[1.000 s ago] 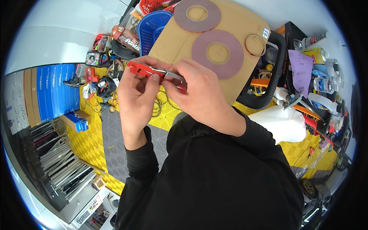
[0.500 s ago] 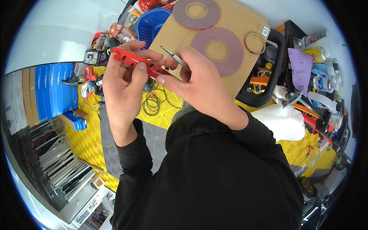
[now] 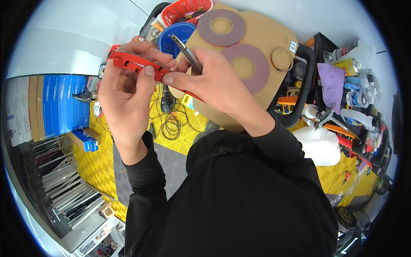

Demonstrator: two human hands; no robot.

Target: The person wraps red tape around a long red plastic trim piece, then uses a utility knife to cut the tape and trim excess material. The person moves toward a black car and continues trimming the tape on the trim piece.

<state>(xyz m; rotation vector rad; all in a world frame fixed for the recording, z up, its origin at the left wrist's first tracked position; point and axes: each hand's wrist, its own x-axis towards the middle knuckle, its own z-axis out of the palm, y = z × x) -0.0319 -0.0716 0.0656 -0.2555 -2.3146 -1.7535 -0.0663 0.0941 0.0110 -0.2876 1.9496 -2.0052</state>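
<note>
- Red-faced strip (image 3: 136, 65) held up ahead of the body, left of the cardboard (image 3: 272, 28), slanting down from left to right between both hands.
- Compared with a second ago: carried farther left, with metal tool (image 3: 188, 53) swung off the strip and now angled tip-up beside it.
- Meaning, as a judgement: strip worked by bare fingertips at this point, tool merely parked in the grip.
- Clamped on the strip with thumb and fingers: left hand (image 3: 128, 97).
- Fingers curled around the tool, thumb pressed against the strip: right hand (image 3: 218, 83).
- Across the strip's face: bold black print, repeated, partly covered by fingers.
- Elsewhere: square code label (image 3: 293, 46) at the cardboard's corner; faint marks near a thin ring (image 3: 272, 64), too small to read; dark lettering on a purple sheet (image 3: 332, 83); white lettering on blue boxes (image 3: 64, 103) at far left.
- Unprinted, as far as visible: two mauve tape rolls (image 3: 262, 70) on the cardboard.
</note>
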